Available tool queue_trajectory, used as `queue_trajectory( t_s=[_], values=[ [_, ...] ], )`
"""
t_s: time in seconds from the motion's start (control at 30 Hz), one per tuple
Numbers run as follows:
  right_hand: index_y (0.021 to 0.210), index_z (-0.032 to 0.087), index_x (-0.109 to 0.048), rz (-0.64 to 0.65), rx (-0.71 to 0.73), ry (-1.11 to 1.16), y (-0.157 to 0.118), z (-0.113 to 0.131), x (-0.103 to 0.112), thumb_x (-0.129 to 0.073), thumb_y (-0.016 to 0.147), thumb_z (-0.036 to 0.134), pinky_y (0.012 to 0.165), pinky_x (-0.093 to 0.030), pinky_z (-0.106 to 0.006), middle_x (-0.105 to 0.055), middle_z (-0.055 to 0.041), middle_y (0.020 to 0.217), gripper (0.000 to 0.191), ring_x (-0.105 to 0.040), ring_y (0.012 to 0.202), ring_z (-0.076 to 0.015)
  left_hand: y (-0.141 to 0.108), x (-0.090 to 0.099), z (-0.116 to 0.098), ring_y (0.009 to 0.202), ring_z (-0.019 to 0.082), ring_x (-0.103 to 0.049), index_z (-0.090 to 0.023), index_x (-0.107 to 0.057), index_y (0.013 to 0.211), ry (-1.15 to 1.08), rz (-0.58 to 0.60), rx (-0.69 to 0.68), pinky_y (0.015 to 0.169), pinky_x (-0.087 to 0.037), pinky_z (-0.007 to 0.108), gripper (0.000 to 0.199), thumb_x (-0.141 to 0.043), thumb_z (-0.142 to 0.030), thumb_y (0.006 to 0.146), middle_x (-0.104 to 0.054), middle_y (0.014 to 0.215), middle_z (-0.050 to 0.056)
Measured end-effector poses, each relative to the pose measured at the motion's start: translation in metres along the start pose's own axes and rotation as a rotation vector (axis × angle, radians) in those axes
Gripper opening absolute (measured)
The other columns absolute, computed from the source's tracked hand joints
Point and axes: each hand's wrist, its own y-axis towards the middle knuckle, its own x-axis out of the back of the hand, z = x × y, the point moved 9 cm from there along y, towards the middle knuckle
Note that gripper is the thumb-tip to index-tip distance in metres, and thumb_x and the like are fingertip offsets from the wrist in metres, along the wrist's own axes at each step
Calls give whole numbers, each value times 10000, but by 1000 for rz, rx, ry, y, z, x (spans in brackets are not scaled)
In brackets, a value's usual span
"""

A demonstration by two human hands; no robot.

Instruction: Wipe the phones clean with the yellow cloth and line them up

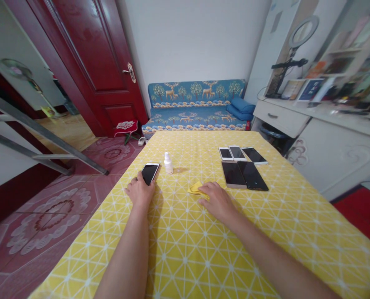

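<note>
A white-framed phone (150, 172) with a dark screen lies near the table's left edge. My left hand (140, 191) grips its near end, fingers at its sides. A small yellow cloth (196, 188) rests on the tablecloth at the middle, and my right hand (216, 199) has its fingers on the cloth's right part. Between the hands and farther back stands a white spray bottle (168, 164), upright. Several phones lie flat to the right of my right hand, among them a white one (226, 154) and a large black one (252, 175).
The table wears a yellow patterned cloth (185, 265). Beyond it is a blue sofa (197, 106). A metal ladder (47, 141) and red door (91, 50) are at left; a white cabinet (337, 153) and ring light (303, 32) are at right.
</note>
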Motion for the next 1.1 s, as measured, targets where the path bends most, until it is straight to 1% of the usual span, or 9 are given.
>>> queue_trajectory(
  t_s=[0.2,0.33,0.47,0.63,0.77,0.83,0.9,0.97,1.1],
  values=[
    [1100,219,-652,-15,-79,-33,-3,1,-9,-602,843,198,907,-445,-355,-636,-72,1053,263,-558,1033,-226,0,4,7,1116,409,-528,-169,-384,1411,12,-3,77,873,-403,478,835,-604,-551,702,-577,1193,233],
    [1113,241,-633,-50,-95,-53,-3,-2,-14,-569,861,182,906,-439,-354,-626,-67,1065,266,-554,1030,-229,-1,7,11,1122,420,-523,-114,-413,1364,34,21,113,866,-417,473,887,-638,-580,644,-564,1183,261],
    [1073,242,-659,-46,-101,-60,-3,-6,-17,-536,873,173,855,-443,-336,-628,-64,1009,244,-569,964,-219,-4,6,15,1102,424,-539,-72,-467,1270,51,70,136,841,-438,469,860,-640,-607,619,-569,1153,280],
    [994,243,-695,-99,-100,72,-5,-12,-12,-488,876,156,806,-453,-310,-643,-53,941,254,-593,913,-199,-4,7,20,1058,415,-576,-136,-513,1183,-11,79,163,816,-454,489,753,-681,-573,594,-606,1108,236],
    [915,233,-670,-246,-157,293,-7,-27,-5,-494,857,202,784,-465,-307,-665,-42,947,188,-611,892,-198,-3,26,19,1083,345,-578,-187,-470,1233,-342,-130,156,863,-456,451,719,-711,-492,629,-611,1148,163],
    [890,220,-649,-313,-198,379,-9,-35,-3,-484,858,240,736,-463,-305,-669,-39,888,169,-610,819,-197,-6,37,13,1087,284,-576,-199,-407,1286,-642,-258,106,878,-460,397,757,-722,-457,648,-590,1190,127],
    [862,211,-630,-348,-245,447,-9,-42,-3,-475,862,285,679,-451,-299,-660,-34,808,173,-594,734,-192,-11,39,0,1017,225,-596,-199,-390,1282,-992,-274,18,842,-475,336,772,-754,-415,636,-592,1154,97],
    [843,205,-616,-370,-285,520,-10,-48,-4,-480,856,329,638,-437,-290,-646,-29,763,184,-578,687,-187,-19,28,-24,854,152,-611,-208,-449,1188,-1352,-91,-69,726,-483,257,695,-792,-379,609,-609,1015,41],
    [848,180,-617,-423,-331,665,-12,-57,-5,-508,830,398,614,-429,-281,-634,-33,742,245,-571,677,-184,-58,-16,-83,560,55,-506,-195,-540,977,-1779,593,-20,458,-359,152,564,-847,-404,552,-541,736,-48]
  ],
)
